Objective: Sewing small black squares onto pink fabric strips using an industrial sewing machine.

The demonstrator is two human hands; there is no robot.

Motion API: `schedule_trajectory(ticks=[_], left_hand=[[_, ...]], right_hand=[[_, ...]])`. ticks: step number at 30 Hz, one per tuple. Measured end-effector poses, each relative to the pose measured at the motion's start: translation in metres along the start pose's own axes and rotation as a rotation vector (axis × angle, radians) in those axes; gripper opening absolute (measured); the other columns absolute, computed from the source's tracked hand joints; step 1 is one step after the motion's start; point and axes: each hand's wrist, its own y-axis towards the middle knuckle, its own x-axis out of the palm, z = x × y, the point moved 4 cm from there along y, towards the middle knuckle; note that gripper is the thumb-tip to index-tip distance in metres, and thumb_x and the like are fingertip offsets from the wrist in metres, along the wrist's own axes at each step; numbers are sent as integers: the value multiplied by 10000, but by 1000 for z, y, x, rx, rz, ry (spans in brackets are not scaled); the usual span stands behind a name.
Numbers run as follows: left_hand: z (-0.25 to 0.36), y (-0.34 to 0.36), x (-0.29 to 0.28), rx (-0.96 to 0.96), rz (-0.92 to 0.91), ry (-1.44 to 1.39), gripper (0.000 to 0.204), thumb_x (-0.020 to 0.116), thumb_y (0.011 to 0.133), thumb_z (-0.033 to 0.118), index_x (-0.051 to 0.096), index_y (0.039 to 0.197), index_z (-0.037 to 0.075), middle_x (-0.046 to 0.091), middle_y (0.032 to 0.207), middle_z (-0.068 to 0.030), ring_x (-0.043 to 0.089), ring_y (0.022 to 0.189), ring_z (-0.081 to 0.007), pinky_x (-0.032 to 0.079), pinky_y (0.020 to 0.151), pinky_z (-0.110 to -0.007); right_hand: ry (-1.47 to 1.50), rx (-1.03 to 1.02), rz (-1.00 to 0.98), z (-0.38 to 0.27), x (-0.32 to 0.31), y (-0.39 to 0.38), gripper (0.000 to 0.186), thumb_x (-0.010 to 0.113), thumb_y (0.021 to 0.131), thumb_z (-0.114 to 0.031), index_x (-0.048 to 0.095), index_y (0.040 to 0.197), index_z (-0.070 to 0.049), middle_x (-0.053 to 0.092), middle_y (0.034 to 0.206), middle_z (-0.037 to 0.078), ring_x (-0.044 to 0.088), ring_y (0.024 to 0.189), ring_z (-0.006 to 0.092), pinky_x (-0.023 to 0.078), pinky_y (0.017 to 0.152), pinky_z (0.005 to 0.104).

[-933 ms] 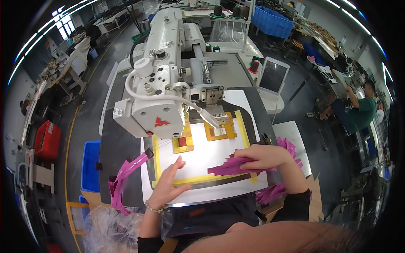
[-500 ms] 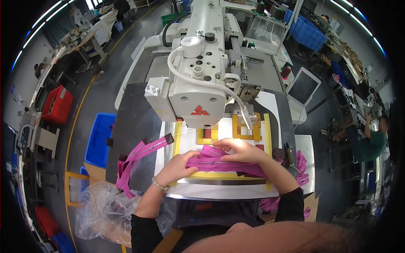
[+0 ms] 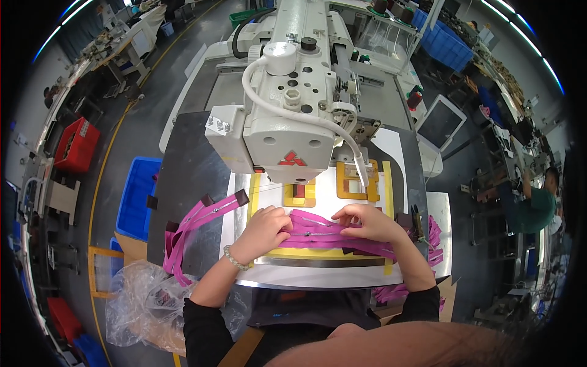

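- I see a big white sewing machine (image 3: 287, 131) standing just past both hands.
- Under it is the dark surface (image 3: 195, 147), with a white sheet (image 3: 328, 199) edged in yellow tape on top.
- A long bunch of side strips (image 3: 211, 214), also pink, lies off to the left, well apart from the right hand.
- The pink zipper strips (image 3: 324, 237) lie on the near part of the white sheet, between and under my hands. I think they are light and floppy. They look soft, so they should bend and slide over each other easily. I don't think they would break, but they could twist.
- My left hand (image 3: 264, 232) is bent closed, thumb and fingers on the left end of the strips. That seems a good place to hold them.
- My right hand (image 3: 370, 223) is half curled and touches the strips further right. I can't tell if it pinches them.
- The tiny metal slider (image 3: 307, 233) sits between my hands. I'd grip the flat cloth, away from that hard bump.
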Motion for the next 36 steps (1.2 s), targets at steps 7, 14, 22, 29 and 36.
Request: schedule_trajectory(ticks=[7, 14, 22, 29, 36], left_hand=[[32, 1, -14, -74, -281, -807, 98, 690, 819, 60, 611, 864, 23, 620, 787, -25, 579, 730, -109, 461, 648, -252], [20, 17, -29, -190, 38, -610, 140, 680, 847, 120, 616, 918, 17, 681, 820, -65, 617, 695, -125, 469, 635, -259], [0, 30, -20, -69, 224, -120, 136, 689, 824, 168, 661, 781, 42, 633, 729, -64, 609, 572, -162, 465, 530, -267], [-13, 24, -26, -94, 362, -133, 144, 714, 797, 155, 646, 741, 41, 641, 722, -58, 599, 547, -178, 458, 496, -272], [-18, 19, -25, -58, 433, -101, 145, 708, 804, 159, 636, 740, 51, 637, 716, -46, 611, 550, -171, 466, 495, -272]], right_hand=[[-50, -430, 66, -22, 9, 11, 364, 672, 874, -219, 585, 1163, -16, 612, 969, 94, 599, 908, 178, 473, 828, 303], [499, 243, -238, -9, 2, 18, 198, 568, 952, -245, 624, 912, -60, 486, 662, -42, 419, 548, 36, 333, 484, 210], [374, 291, 109, 57, -33, 55, 289, 612, 922, -287, 572, 696, -111, 401, 551, -86, 308, 455, 22, 187, 423, 222], [356, 333, 86, 66, -39, 58, 254, 685, 844, -284, 616, 752, -57, 477, 555, -19, 398, 415, 80, 290, 394, 236], [349, 312, 122, 41, -34, 55, 335, 607, 916, -267, 546, 646, -79, 450, 506, -40, 383, 389, 56, 248, 392, 227]])
